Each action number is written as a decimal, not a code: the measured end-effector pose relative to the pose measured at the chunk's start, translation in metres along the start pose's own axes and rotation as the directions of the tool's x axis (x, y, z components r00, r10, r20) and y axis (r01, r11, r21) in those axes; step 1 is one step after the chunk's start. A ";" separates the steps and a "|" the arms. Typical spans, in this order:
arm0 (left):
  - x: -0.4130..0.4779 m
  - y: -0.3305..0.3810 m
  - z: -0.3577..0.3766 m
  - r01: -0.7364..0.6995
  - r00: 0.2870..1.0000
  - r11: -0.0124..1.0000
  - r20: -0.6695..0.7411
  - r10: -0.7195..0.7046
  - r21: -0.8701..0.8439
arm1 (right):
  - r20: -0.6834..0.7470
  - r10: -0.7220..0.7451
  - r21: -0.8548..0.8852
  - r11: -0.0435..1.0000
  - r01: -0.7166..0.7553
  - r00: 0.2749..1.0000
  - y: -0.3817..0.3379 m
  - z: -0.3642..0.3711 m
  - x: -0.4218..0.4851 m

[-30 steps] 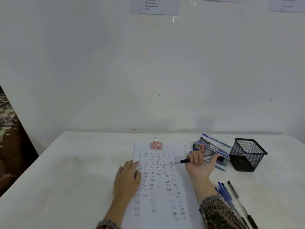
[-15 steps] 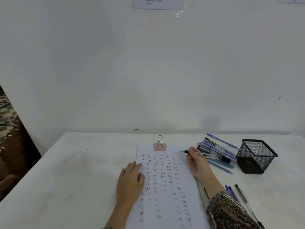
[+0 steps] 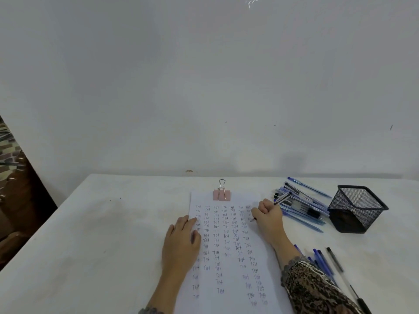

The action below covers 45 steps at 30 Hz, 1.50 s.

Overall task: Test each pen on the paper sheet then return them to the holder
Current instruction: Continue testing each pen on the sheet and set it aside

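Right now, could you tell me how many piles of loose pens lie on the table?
2: a far pile beside the mesh holder, a near pile by the right sleeve, which may hide some pens.

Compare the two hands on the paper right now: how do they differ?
The left hand lies flat with straight fingers on the left edge of the paper sheet and holds nothing. The right hand is curled round a pen. The left hand sits nearer the person. The right hand is farther up by the right edge, with the pen tip down at the paper sheet. Both rest on the paper sheet.
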<state>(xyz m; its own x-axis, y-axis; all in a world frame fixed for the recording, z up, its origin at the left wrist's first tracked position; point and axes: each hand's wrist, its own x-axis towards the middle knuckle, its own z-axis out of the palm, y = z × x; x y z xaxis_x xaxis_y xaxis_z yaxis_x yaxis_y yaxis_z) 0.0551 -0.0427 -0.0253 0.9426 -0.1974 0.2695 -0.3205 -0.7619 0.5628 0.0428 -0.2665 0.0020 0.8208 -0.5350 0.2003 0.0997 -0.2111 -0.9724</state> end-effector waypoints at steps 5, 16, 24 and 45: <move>0.001 -0.002 0.002 -0.012 1.000 1.000 0.005 0.012 0.006 | 0.001 0.005 -0.032 0.999 -0.005 1.000 0.002 0.000 0.000; 0.000 -0.004 0.002 -0.020 1.000 1.000 0.004 0.020 -0.006 | 0.042 0.021 -0.094 0.995 -0.017 0.999 0.000 0.002 -0.002; 0.001 -0.006 0.004 -0.029 1.000 1.000 -0.004 0.029 0.003 | 0.004 0.005 -0.100 0.995 -0.005 1.000 -0.002 0.002 -0.004; 0.001 -0.008 0.005 -0.036 0.999 0.999 0.015 0.036 0.016 | -0.068 0.005 -0.115 0.993 -0.013 0.998 0.001 -0.001 -0.003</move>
<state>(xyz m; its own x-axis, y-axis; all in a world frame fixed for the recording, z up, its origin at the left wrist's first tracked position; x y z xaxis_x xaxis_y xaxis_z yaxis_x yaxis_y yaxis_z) 0.0588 -0.0393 -0.0333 0.9318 -0.2342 0.2774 -0.3529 -0.7639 0.5403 0.0394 -0.2656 0.0010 0.7814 -0.5901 0.2030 0.0239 -0.2967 -0.9547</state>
